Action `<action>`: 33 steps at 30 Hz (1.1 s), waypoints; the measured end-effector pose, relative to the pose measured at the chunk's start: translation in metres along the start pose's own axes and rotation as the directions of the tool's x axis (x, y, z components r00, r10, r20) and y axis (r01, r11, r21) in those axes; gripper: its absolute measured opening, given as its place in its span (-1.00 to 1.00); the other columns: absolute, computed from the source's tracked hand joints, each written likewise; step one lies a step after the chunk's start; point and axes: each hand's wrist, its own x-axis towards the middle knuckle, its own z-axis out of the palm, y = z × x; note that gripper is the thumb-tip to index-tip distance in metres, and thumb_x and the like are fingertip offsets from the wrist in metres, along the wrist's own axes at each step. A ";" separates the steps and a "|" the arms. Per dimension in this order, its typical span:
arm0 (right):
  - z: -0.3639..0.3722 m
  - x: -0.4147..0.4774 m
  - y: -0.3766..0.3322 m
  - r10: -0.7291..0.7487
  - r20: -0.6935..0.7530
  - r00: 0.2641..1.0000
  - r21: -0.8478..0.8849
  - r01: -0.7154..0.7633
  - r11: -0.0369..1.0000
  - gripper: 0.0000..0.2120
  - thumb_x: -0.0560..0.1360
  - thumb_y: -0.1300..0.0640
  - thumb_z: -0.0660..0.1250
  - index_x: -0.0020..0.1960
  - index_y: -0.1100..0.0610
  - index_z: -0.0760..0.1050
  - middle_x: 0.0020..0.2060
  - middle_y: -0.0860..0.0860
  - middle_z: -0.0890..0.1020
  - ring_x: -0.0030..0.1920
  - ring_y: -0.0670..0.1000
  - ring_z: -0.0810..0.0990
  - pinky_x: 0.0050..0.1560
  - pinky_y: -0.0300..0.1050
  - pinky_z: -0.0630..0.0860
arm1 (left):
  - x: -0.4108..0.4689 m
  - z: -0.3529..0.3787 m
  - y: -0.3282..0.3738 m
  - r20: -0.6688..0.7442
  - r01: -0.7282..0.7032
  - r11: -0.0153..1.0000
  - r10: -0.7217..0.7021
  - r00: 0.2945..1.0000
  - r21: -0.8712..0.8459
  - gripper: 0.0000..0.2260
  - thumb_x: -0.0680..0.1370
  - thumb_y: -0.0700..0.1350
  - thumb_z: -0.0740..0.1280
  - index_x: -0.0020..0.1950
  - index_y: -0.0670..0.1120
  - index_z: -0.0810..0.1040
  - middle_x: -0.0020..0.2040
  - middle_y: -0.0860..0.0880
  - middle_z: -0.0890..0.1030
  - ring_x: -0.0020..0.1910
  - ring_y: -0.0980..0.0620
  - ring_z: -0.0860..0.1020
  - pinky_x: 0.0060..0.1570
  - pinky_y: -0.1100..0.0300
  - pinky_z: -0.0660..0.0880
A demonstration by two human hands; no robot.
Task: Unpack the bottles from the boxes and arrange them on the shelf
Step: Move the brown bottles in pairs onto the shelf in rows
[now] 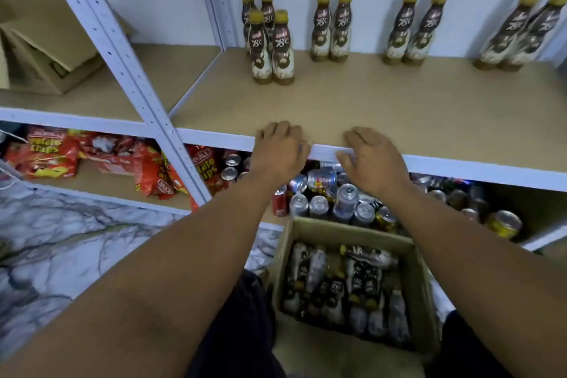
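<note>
Brown-and-white bottles with yellow caps stand in groups along the back of the wooden shelf (pixel 399 107): several at the left (pixel 271 46), a pair (pixel 331 27), another pair (pixel 412 31) and a pair at the far right (pixel 521 34). An open cardboard box (pixel 282 261) on the floor below holds several more bottles (pixel 346 282) lying jumbled. My left hand (pixel 277 152) and my right hand (pixel 372 158) hover over the shelf's front edge, fingers loosely curled, holding nothing.
White metal uprights (pixel 122 61) frame the shelf on the left. A flattened cardboard box (pixel 46 46) lies on the neighbouring shelf. The lower shelf holds drink cans (pixel 337 199) and red chip bags (pixel 52 150). Marble floor (pixel 76 248) lies at the left.
</note>
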 end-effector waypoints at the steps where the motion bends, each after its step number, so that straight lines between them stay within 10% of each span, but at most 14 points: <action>1: -0.002 -0.016 0.001 -0.007 0.025 1.000 -0.044 0.008 0.999 -0.51 0.55 -0.07 0.21 0.30 0.26 0.52 0.27 0.24 0.56 0.28 0.31 0.51 0.30 0.21 0.46 | -0.012 0.001 0.008 0.010 -0.015 1.000 0.015 1.000 0.022 -0.55 0.60 0.17 0.10 0.32 -0.09 0.49 0.28 -0.13 0.50 0.32 -0.22 0.41 0.23 -0.15 0.43; 5: -0.011 -0.069 0.004 0.030 0.082 0.996 -0.097 -0.022 0.995 -0.57 0.57 -0.09 0.34 0.30 0.17 0.54 0.43 0.22 0.46 0.45 0.26 0.37 0.33 0.23 0.44 | -0.052 0.005 0.035 0.109 -0.041 0.999 0.037 0.993 0.034 -0.53 0.63 0.11 0.24 0.47 -0.10 0.38 0.46 -0.18 0.36 0.47 -0.25 0.26 0.25 -0.16 0.47; 9: -0.016 -0.115 0.007 0.150 0.174 0.973 -0.051 -0.143 0.988 -0.63 0.63 -0.14 0.23 0.28 0.07 0.54 -0.01 0.14 0.68 0.02 0.22 0.63 -0.22 -0.04 0.46 | -0.091 0.015 0.061 0.228 -0.012 0.999 0.021 0.973 -0.043 -0.59 0.65 0.11 0.23 0.43 -0.06 0.44 0.24 -0.17 0.55 0.25 -0.25 0.50 0.00 -0.09 0.53; 16: 0.023 -0.180 0.032 0.351 0.385 0.853 -0.016 -0.374 0.927 -0.69 0.65 -0.13 0.20 0.19 0.07 0.51 -0.16 0.09 0.62 -0.13 0.19 0.60 -0.28 -0.04 0.47 | -0.137 0.077 0.073 0.440 0.040 0.995 0.006 0.898 -0.094 -0.67 0.63 0.10 0.24 0.31 -0.03 0.53 0.04 -0.15 0.65 0.05 -0.24 0.62 -0.11 -0.02 0.56; 20: 0.069 -0.207 0.047 0.475 0.451 0.756 -0.022 -0.522 0.852 -0.59 0.65 -0.21 0.18 -0.19 0.07 0.47 -0.42 0.02 0.50 -0.30 0.17 0.54 -0.41 -0.10 0.34 | -0.152 0.128 0.065 0.514 0.112 0.983 -0.020 0.858 -0.148 -0.69 0.65 0.11 0.23 0.20 -0.06 0.59 -0.04 -0.18 0.67 -0.03 -0.25 0.63 -0.19 0.03 0.53; 33: 0.219 -0.272 0.064 0.666 0.530 0.524 0.191 -0.840 0.509 -0.59 0.57 -0.22 0.23 0.34 -0.06 0.44 0.07 0.15 0.67 0.05 0.21 0.67 0.03 0.05 0.61 | -0.188 0.256 0.053 0.556 0.327 0.919 -0.156 0.816 -0.221 -0.46 0.66 0.02 0.28 0.61 -0.11 0.26 0.57 -0.22 0.27 0.48 -0.29 0.33 0.34 -0.12 0.40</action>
